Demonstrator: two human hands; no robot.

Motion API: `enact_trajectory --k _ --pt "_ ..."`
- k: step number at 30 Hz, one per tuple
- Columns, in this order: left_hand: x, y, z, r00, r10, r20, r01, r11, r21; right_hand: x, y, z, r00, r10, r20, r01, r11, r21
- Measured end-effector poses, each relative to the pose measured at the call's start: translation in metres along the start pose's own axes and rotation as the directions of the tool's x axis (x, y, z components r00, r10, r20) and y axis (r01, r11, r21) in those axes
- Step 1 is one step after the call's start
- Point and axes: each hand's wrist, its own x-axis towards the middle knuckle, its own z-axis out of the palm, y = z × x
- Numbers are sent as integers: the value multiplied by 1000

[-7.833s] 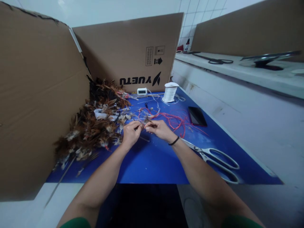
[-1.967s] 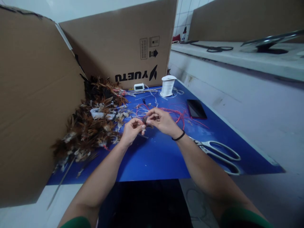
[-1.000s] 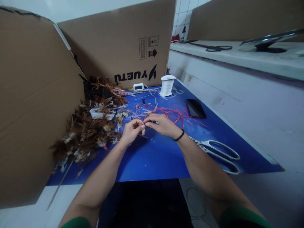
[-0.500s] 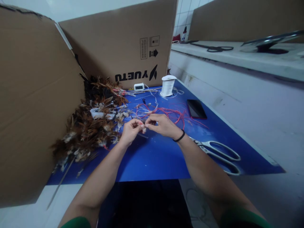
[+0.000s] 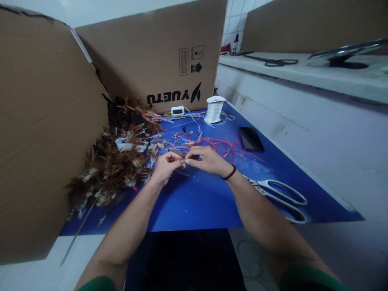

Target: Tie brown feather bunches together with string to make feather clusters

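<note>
Well inside the table edge (image 5: 197, 230), hands (image 5: 166, 167) (image 5: 207, 160) pinch feathers (image 5: 183, 154)

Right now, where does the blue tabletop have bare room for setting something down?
Bare tabletop shows between the forearms by the near edge, also between phone and scissors. Feathers crowd the left; red cord tangles beyond the right hand.

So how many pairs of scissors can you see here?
2. One silver pair lies on the blue table, partly hidden by the right forearm; one black-handled pair lies on the ledge at right. More could be hidden under the feather pile.
</note>
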Motion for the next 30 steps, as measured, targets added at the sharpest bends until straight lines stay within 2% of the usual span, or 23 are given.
enact_trajectory --k 5,9,14,21,30 --pt "1 -2 -2 992 122 18 -123 988 88 1 6 6 985 170 -30 -166 980 106" --pt "3 -3 -3 973 232 13 -231 957 178 1 16 15 977 211 -39 -199 959 201" --pt "1 -2 -2 952 304 15 -300 926 231 2 19 17 960 278 -19 -258 914 314" --pt "-3 1 2 946 324 -24 -308 919 246 2 14 15 918 391 63 -374 806 458" --pt "-2 -5 2 938 344 -36 -325 911 255 3 15 19 895 440 75 -414 756 507"
